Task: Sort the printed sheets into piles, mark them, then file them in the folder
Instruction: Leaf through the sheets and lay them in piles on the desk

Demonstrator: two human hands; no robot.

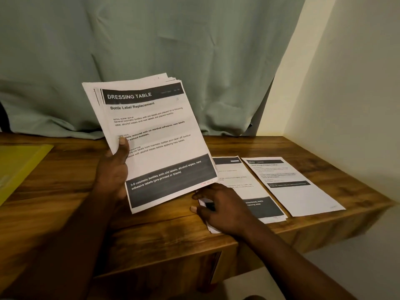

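My left hand (114, 163) grips a stack of printed sheets (155, 131), raised and tilted above the wooden table (65, 191); the top page reads "DRESSING TABLE, Bottle Label Replacement". My right hand (218, 207) rests on a sheet pile (249, 191) lying on the table just right of the stack, fingers bent over its lower left corner. A second printed sheet (292, 185) lies flat further right. The yellow folder (19, 167) lies at the table's left edge.
A grey-green curtain (151, 50) hangs behind the table. A cream wall (357, 105) closes the right side. The table's front edge and right corner drop off close to the sheets.
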